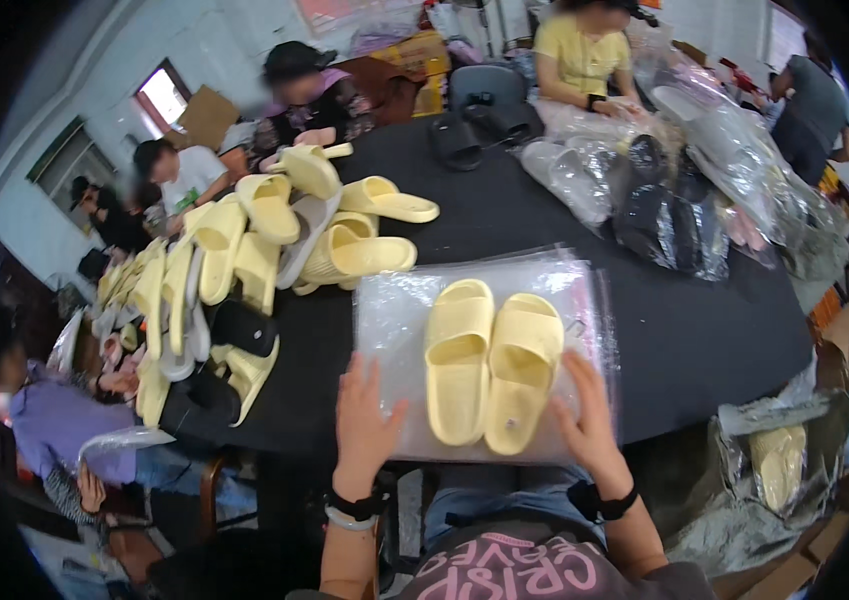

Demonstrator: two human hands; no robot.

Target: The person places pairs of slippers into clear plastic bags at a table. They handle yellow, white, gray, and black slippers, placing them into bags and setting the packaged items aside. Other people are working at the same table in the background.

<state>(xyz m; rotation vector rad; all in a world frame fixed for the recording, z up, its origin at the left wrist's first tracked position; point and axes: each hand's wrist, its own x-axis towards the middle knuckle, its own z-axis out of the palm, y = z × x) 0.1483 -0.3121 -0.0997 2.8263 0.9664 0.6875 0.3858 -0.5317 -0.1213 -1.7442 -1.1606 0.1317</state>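
Note:
A pair of pale yellow slide slippers (458, 380) lies side by side, toes away from me, on a stack of clear plastic bags (394, 300) at the table's near edge. My left hand (364, 412) rests at the left side of the bags, fingers stretched out, apart from the slippers. On the other side my right hand (584, 405) is spread beside the right slipper, its fingertips close to the slipper's edge; whether they touch it I cannot tell. Neither hand holds anything.
A heap of yellow slippers (219, 240), with some grey and black ones, covers the table's left. Bagged slippers (664, 220) pile up at the far right. Black slippers (456, 142) sit at the back. Several people work around the black table (704, 345). An open sack (744, 500) stands at right.

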